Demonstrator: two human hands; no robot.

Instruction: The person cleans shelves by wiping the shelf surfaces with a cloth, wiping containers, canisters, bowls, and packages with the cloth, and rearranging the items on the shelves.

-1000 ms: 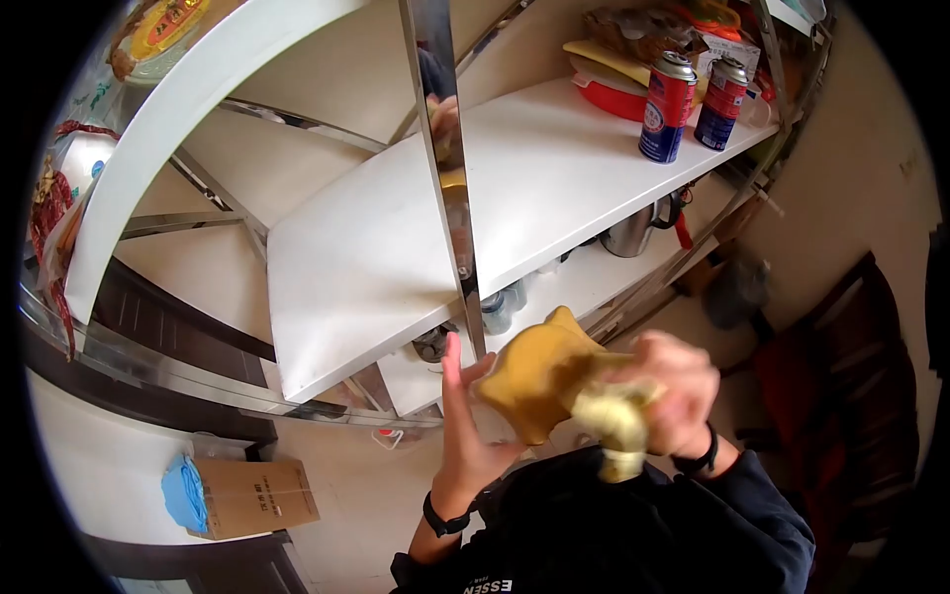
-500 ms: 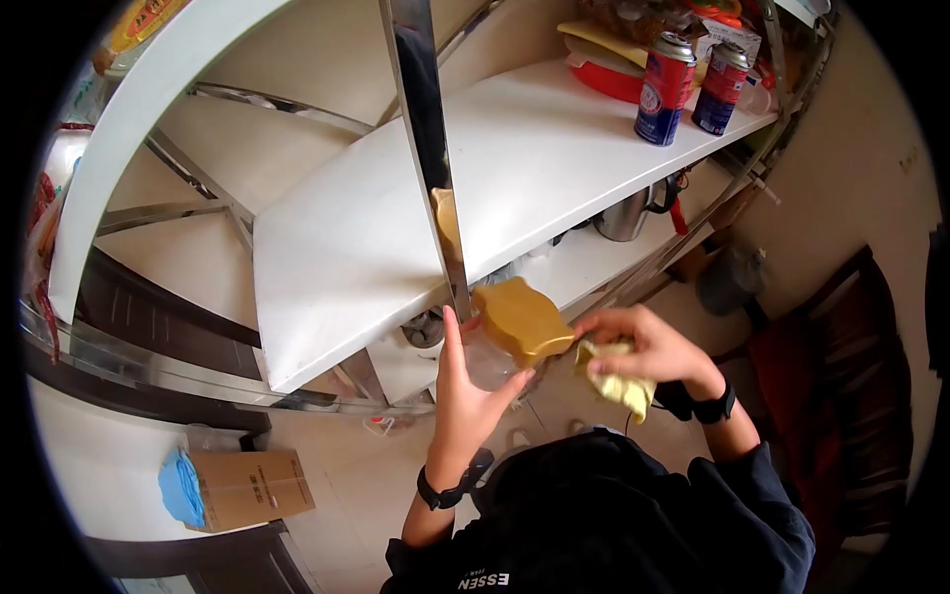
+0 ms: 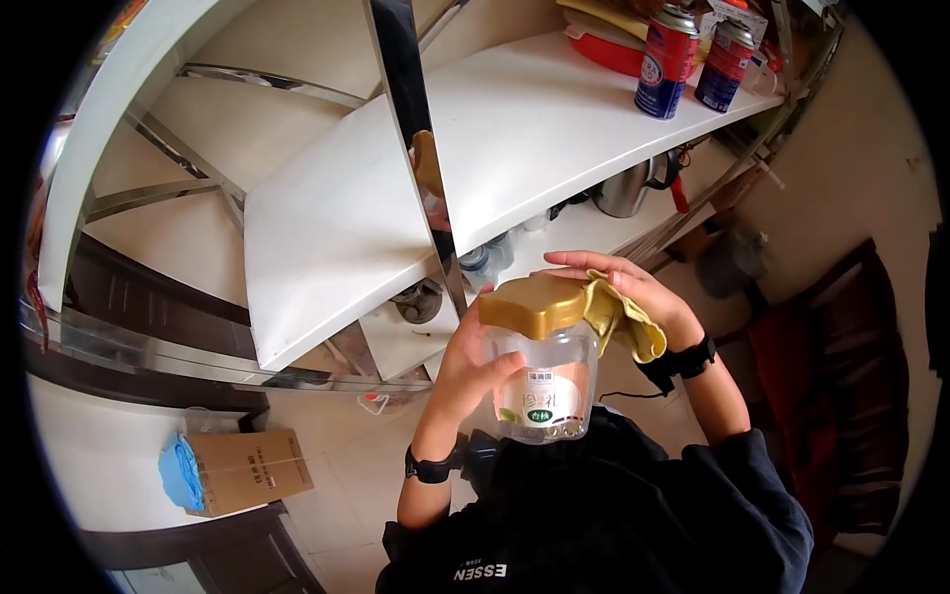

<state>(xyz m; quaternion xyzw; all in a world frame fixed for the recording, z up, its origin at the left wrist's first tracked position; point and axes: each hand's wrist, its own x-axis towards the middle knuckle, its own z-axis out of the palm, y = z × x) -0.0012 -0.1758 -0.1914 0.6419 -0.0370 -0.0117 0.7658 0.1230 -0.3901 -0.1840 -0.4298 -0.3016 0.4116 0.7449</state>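
Observation:
A clear plastic jar (image 3: 569,361) with a gold lid (image 3: 534,305) and a printed label is held upright in front of the body. My left hand (image 3: 467,366) grips its left side, the thumb lying across the front above the label. At the jar's upper right, my right hand (image 3: 648,297) has a yellow cloth (image 3: 621,322) between its palm and the lid's edge. The cloth hangs in folds below the fingers. Something small lies at the bottom of the jar, too unclear to name.
Beyond the jar runs a white shelf (image 3: 346,188) with a metal post (image 3: 411,129). Two spray cans (image 3: 667,61) (image 3: 725,65) stand at its right end. A metal kettle (image 3: 623,188) is on the lower shelf. A cardboard box (image 3: 255,470) sits at the lower left.
The jar has turned upright with its label showing, and sits slightly lower. My right hand has brought the cloth up against the lid. The view has shifted a little.

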